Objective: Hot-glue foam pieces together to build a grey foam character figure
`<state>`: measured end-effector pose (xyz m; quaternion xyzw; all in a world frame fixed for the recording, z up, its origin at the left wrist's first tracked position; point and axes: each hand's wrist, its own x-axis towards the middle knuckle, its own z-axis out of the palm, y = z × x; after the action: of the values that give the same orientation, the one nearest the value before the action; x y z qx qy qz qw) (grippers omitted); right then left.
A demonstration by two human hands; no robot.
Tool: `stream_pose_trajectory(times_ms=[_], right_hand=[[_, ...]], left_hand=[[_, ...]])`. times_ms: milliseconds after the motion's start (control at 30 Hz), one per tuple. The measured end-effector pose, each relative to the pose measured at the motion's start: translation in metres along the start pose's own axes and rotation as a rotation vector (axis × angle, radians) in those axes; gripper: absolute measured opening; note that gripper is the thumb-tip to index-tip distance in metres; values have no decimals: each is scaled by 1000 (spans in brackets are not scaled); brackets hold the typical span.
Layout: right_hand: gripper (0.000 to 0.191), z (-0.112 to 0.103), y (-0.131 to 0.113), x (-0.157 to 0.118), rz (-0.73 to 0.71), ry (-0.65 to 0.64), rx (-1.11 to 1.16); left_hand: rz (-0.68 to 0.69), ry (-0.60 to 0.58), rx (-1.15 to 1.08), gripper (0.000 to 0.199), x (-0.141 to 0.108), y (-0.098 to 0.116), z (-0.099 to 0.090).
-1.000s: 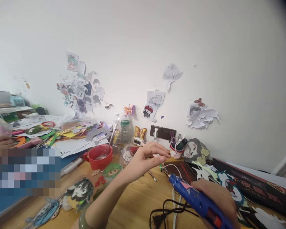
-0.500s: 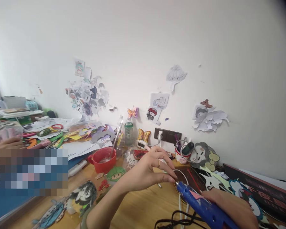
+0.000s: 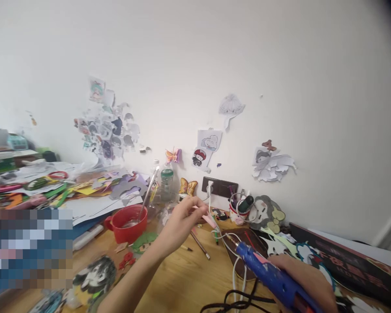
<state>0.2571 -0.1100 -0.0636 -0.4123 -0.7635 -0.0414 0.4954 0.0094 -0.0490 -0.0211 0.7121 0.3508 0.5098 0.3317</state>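
My right hand is wrapped round a blue hot glue gun, whose metal nozzle points up and to the left. My left hand hovers over the desk with thumb and fingers drawn together; whatever is in the pinch, if anything, is too small to make out. Just beyond those fingertips shows a slim pink tool, and I cannot tell whether it is touched. Beneath the hand lie a pencil and a white cable. Under the nozzle is a dark brown mat.
Left of my arm stand a red mug and several cut-out figures. A pen cup and wall socket are at the back. Black cable curls in front. A dark box lies right; paper scraps pile left.
My left hand has drawn back to the left, away from the glue gun's nozzle, uncovering the pencil and pink tool. The right hand keeps its grip. The view has turned slightly right.
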Motion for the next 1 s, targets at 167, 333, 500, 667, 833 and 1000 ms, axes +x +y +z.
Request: stream_pose_trajectory(times_ms=[167,333,500,667,833,1000], right_hand=[[16,6,-10,7,380,133,179],[28,10,-9,15,697,246,256],[32,6,1,14,829,293,724],[9,-1,-1,14,801,173,1150],[13,4,-9,12,737,33,1391],[20,15,-16,8,722,-102,1378]], left_hand=[[-69,96,672,41,5,-10,-1],[-128,-338,1167,19,2,-29,6],[-68,-406,1138,34,-1,-33,16],[-59,-309,839,39,-3,-14,31],[-106,-486,251,26,-21,0,55],[-340,-630,-330,28,-35,-1,76]])
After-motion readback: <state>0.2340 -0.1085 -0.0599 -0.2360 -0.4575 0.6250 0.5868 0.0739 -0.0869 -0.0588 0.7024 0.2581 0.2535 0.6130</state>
